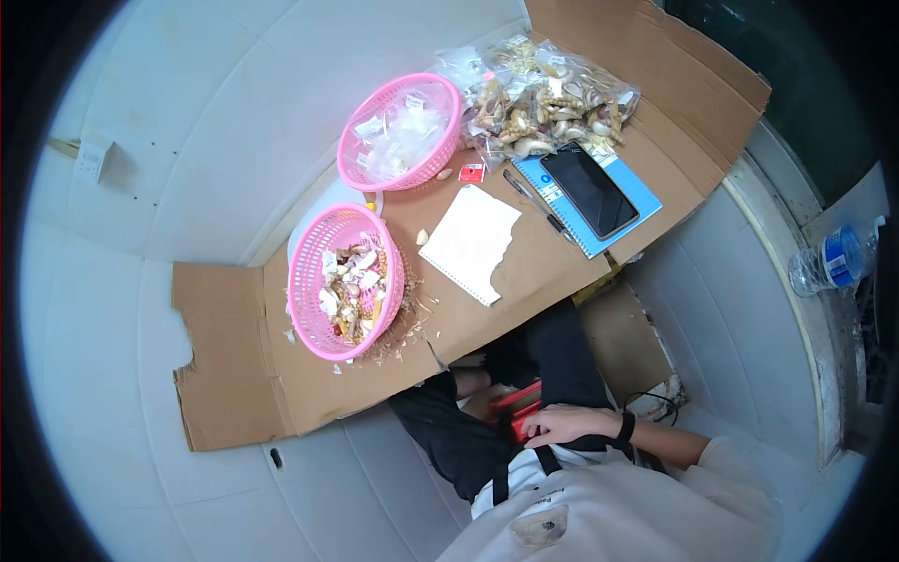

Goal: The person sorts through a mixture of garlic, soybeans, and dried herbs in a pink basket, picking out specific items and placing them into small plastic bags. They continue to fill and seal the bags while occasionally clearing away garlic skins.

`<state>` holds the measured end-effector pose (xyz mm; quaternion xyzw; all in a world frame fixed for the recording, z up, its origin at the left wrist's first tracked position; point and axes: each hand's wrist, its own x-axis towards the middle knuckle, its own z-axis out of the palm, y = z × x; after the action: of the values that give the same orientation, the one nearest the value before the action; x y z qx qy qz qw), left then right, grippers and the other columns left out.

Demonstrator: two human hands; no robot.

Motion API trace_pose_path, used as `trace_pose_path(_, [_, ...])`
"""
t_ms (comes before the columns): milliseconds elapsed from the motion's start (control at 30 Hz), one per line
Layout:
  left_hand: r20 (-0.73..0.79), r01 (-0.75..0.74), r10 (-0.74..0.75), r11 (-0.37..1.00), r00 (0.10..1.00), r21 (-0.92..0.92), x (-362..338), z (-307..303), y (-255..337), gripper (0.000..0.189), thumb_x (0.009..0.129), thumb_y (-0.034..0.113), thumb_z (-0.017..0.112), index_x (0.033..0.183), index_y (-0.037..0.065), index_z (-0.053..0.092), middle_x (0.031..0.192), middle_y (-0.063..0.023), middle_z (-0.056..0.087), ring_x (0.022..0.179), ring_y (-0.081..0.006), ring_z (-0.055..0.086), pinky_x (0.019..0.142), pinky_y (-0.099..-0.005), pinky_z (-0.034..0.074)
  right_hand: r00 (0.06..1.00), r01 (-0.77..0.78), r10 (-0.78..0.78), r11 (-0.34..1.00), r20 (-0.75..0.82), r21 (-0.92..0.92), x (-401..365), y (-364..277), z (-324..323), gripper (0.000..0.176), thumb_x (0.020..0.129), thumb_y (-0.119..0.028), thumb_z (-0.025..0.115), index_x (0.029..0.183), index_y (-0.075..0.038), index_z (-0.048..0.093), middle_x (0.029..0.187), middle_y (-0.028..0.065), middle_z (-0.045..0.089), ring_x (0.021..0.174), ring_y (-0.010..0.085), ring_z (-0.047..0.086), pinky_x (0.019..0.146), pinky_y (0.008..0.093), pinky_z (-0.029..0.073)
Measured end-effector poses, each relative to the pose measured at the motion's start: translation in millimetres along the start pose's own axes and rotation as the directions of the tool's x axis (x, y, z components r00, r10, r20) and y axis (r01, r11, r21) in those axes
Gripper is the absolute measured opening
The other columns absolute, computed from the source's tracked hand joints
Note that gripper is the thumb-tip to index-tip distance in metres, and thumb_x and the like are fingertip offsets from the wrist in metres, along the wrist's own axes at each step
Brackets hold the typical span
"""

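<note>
My right hand (569, 423), with a black band at its wrist, rests on my lap over dark trousers. Its fingers lie loosely stretched, with nothing visible in them. Close to the fingertips is a red object (526, 421), partly hidden between my legs. My left hand is out of sight. On the cardboard (562, 270) in front of me stands a pink basket (298, 281) holding shell-like pieces and white scraps. A torn white sheet (471, 242) lies beside it.
Another pink basket (348, 167) holds clear plastic bags. Behind are several packed bags (552, 103) of dried pieces. A black phone (590, 190) lies on a blue notebook (646, 199), beside a pen (536, 203). A water bottle (829, 262) is at the right.
</note>
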<state>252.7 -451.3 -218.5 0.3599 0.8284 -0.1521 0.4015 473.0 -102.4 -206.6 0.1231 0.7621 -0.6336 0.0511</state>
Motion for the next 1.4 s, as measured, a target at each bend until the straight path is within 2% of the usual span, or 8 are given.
trace_pose_path(333, [0.048,-0.142,0.144,0.989,0.988,-0.041,-19.8,-57.0,20.0,0.049,0.090,0.030,0.072,0.128,-0.001,0.061,0.124,-0.0221,0.065,0.118,-0.0420,0.060,0.102,-0.0507,0.048,0.928,-0.119,0.094,0.992,-0.360,-0.048,-49.3,25.3,-30.9,0.035,0.100,-0.037,0.069,0.096,-0.002,0.072,0.087,0.0139,0.075,0.080,0.0241,0.073,0.073,0.0366,0.056])
trace_pose_path(433, [0.073,-0.219,0.224,0.973,0.972,-0.068,-31.2,-80.9,27.2,0.048,0.090,0.029,0.071,0.126,-0.001,0.062,0.123,-0.0227,0.066,0.117,-0.0423,0.061,0.101,-0.0507,0.048,0.540,-0.131,0.194,0.981,-0.819,0.145,-55.7,21.5,-27.1,0.043,0.104,-0.033,0.063,0.074,-0.002,0.064,0.058,0.0074,0.055,0.056,0.0130,0.050,0.057,0.0329,0.040])
trace_pose_path(567, [0.121,-0.353,0.363,0.931,0.924,-0.096,-44.6,-125.0,34.3,0.046,0.090,0.028,0.071,0.125,-0.002,0.063,0.121,-0.0234,0.066,0.116,-0.0427,0.061,0.100,-0.0507,0.048,0.369,-0.147,0.390,0.921,-0.844,0.361,-67.5,65.1,-11.1,0.048,0.107,-0.034,0.058,0.074,0.001,0.062,0.060,0.0076,0.053,0.060,0.0133,0.052,0.058,0.0340,0.041])
trace_pose_path(967, [0.301,-0.852,0.811,0.523,0.502,0.012,-20.8,-326.0,32.5,0.055,0.096,0.038,0.068,0.139,0.004,0.058,0.135,-0.0180,0.062,0.130,-0.0350,0.058,0.111,-0.0445,0.045,0.158,-0.617,0.852,0.480,-0.499,0.624,-126.5,141.4,100.3,0.026,0.098,-0.018,0.060,0.091,0.003,0.074,0.075,0.0100,0.071,0.066,0.0181,0.065,0.060,0.0383,0.052])
trace_pose_path(1133, [-0.155,-0.950,0.939,0.311,0.306,0.011,-34.2,-385.0,42.2,0.049,0.092,0.027,0.076,0.131,0.002,0.063,0.126,-0.0158,0.067,0.118,-0.0346,0.063,0.102,-0.0426,0.048,0.084,-0.709,0.950,0.270,-0.302,0.652,-170.3,143.3,175.4,0.020,0.095,-0.009,0.060,0.104,0.004,0.074,0.087,0.0147,0.074,0.074,0.0268,0.071,0.066,0.0417,0.056])
trace_pose_path(1267, [-0.241,-0.985,0.955,0.174,0.172,-0.013,-22.2,-385.1,45.3,0.050,0.092,0.027,0.077,0.133,0.003,0.062,0.127,-0.0148,0.067,0.117,-0.0343,0.063,0.100,-0.0417,0.049,0.229,-0.400,0.950,0.292,-0.214,0.869,-261.1,293.8,305.0,0.031,0.093,-0.019,0.067,0.116,0.000,0.071,0.105,0.0161,0.075,0.088,0.0309,0.072,0.075,0.0450,0.056])
trace_pose_path(1333, [-0.227,-0.992,0.965,0.125,0.128,-0.028,-17.6,-383.1,46.4,0.049,0.092,0.028,0.076,0.133,0.004,0.062,0.127,-0.0145,0.067,0.117,-0.0341,0.063,0.100,-0.0417,0.050,0.335,-0.936,0.908,0.351,-0.250,0.022,-280.6,303.2,321.5,0.048,0.088,-0.033,0.072,0.126,-0.003,0.068,0.120,0.0144,0.073,0.099,0.0321,0.071,0.086,0.0478,0.056])
trace_pose_path(1400, [-0.220,-0.996,0.972,0.080,0.086,-0.038,-15.2,-380.1,44.9,0.049,0.093,0.029,0.076,0.133,0.005,0.062,0.127,-0.0143,0.067,0.117,-0.0340,0.063,0.100,-0.0418,0.050,0.268,-0.959,0.931,0.283,-0.247,0.027,-272.1,268.9,317.5,0.048,0.089,-0.034,0.072,0.126,-0.003,0.069,0.119,0.0142,0.073,0.099,0.0319,0.071,0.086,0.0476,0.056])
